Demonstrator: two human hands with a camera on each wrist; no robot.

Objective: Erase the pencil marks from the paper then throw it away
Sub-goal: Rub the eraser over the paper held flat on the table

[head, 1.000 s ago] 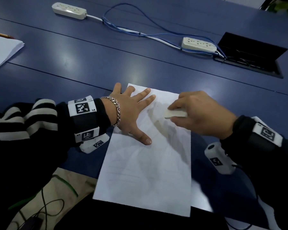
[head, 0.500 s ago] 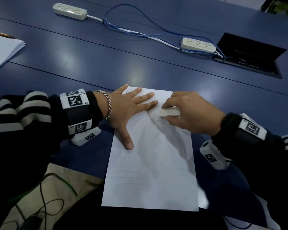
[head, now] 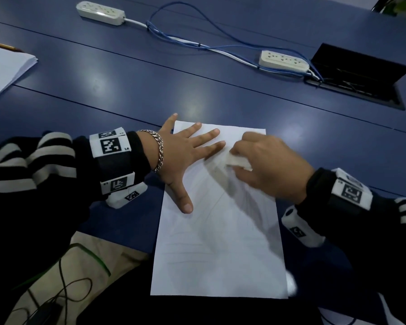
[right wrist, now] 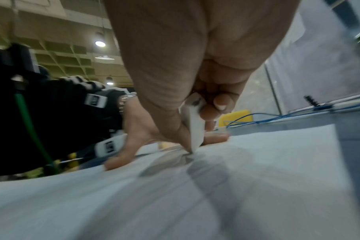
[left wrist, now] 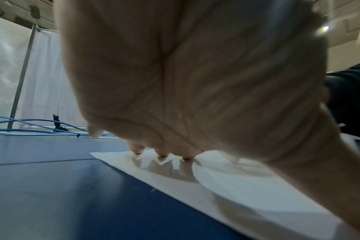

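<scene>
A white sheet of paper (head: 216,249) with faint pencil lines lies on the blue table (head: 127,95), its near edge past the table's front. My left hand (head: 185,151) lies flat with spread fingers on the sheet's upper left corner, pressing it down; the fingertips (left wrist: 161,153) touch the paper (left wrist: 247,183). My right hand (head: 265,165) pinches a white eraser (head: 238,161) between thumb and fingers. The eraser's tip (right wrist: 192,129) presses on the paper (right wrist: 216,194) just right of the left fingers.
Two white power strips (head: 101,12) (head: 283,61) joined by blue and white cables (head: 197,43) lie across the far table. An open black cable box (head: 359,76) sits at the far right. A paper stack (head: 2,69) with a pencil (head: 2,45) is at the left.
The sheet has turned from slanted to nearly straight under my left hand. My right hand with the eraser has shifted slightly along the upper part of the paper.
</scene>
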